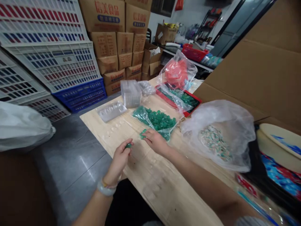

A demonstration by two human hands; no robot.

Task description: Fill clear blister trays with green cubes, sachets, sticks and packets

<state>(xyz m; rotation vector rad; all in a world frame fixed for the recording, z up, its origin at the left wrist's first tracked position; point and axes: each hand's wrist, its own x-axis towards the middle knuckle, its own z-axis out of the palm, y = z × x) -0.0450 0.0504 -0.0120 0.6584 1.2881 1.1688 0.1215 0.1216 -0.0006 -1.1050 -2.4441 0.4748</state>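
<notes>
My left hand (121, 157) is closed in a pinch on a small green piece (128, 145) above the wooden table (150, 179). My right hand (155, 141) pinches another small green piece (143, 133) at the near edge of a clear bag of green pieces (156, 121). The two hands are a short way apart. A bracelet sits on my left wrist.
A clear plastic tray (111, 111) and a stack of clear trays (130, 92) lie further along the table. A red tray with green pieces (185, 100), a bag of red pieces (177, 72) and a large bag of pale pieces (218, 138) are to the right. Crates and cardboard boxes stand behind.
</notes>
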